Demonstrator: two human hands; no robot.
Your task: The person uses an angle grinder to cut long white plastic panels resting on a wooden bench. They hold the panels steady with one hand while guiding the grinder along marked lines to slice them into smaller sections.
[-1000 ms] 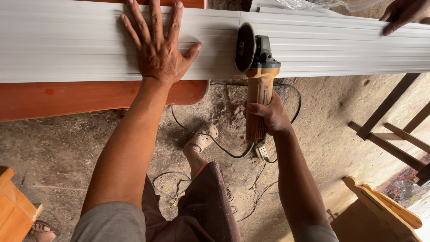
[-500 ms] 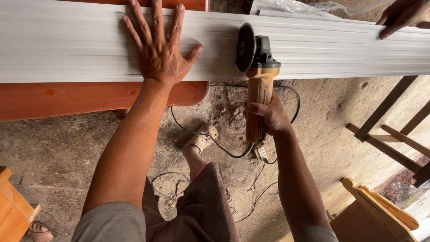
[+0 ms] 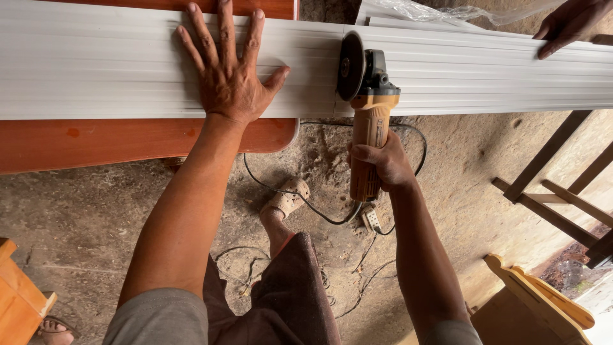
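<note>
- White ribbed panel (image 3: 128, 70) lies long across the view, one part on a red-brown wooden table (image 3: 96, 144) and the other part hanging free past the table end, to the side of the thumb.
- Left hand (image 3: 227, 80) presses flat on the panel with all fingers (image 3: 198, 35) spread wide; the fingertips reach almost the far edge and the thumb points toward the tool.
- Right hand (image 3: 380, 163) closes its fingers around the yellow handle of the angle grinder (image 3: 367, 108); its dark cutting disc (image 3: 350, 66) stands on edge against the panel, a little beyond the thumb of the left hand.
- Another person's hand (image 3: 568, 25) rests on the panel far to the right, fingers together.
- Risk, in my judgement: the disc is near the left thumb, so a kick or a slip of the tool toward that side can reach the hand.
- The free part of the panel can sag at the cut and pinch the disc, which makes the grinder jump; the far hand alone may not hold it level.
- One-hand grip on the handle gives weak control if the disc binds.
- Black cable (image 3: 300, 198) runs on the dusty ground beside the sandalled foot (image 3: 284, 198); a step can pull the socket (image 3: 371, 219) or trip the person.
- Thin ribs can crack or splinter and throw chips.
</note>
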